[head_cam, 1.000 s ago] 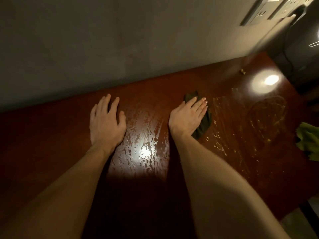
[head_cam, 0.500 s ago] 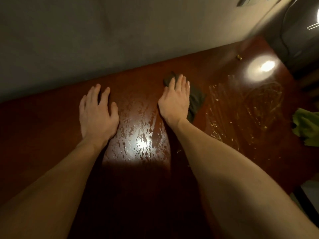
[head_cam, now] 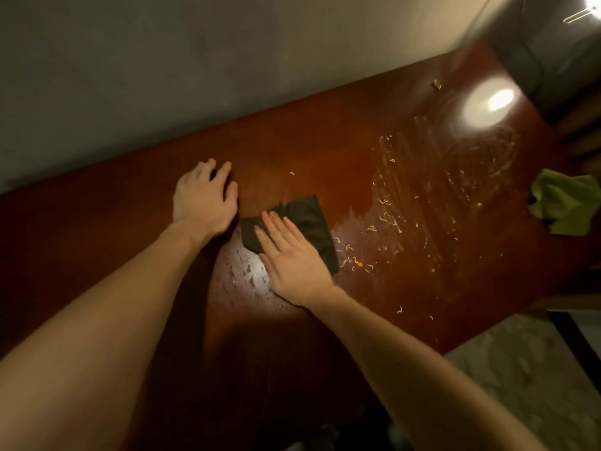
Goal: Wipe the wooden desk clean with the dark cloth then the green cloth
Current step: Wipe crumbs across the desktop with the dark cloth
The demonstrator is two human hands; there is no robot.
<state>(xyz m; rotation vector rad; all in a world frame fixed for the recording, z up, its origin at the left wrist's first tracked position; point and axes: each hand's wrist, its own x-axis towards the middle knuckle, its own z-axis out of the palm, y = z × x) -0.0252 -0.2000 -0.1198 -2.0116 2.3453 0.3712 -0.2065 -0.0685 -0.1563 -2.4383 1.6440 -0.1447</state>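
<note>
Right hand (head_cam: 294,265) is pressing flat, palm down and fingers spread, on the dark cloth (head_cam: 305,227); no closed grip, cloth is pinned against the counter (head_cam: 130,222). Left hand (head_cam: 203,198) is lying flat and open on bare wood just left of the cloth, holding nothing. Wet smear (head_cam: 250,271) is glistening under the right palm. Crumbs (head_cam: 383,219) are lying right of the cloth. Green cloth (head_cam: 566,203) is sitting crumpled far right, near the counter edge.

Home room — wooden desk (head_cam: 292,151), plain wall (head_cam: 195,76)
</note>
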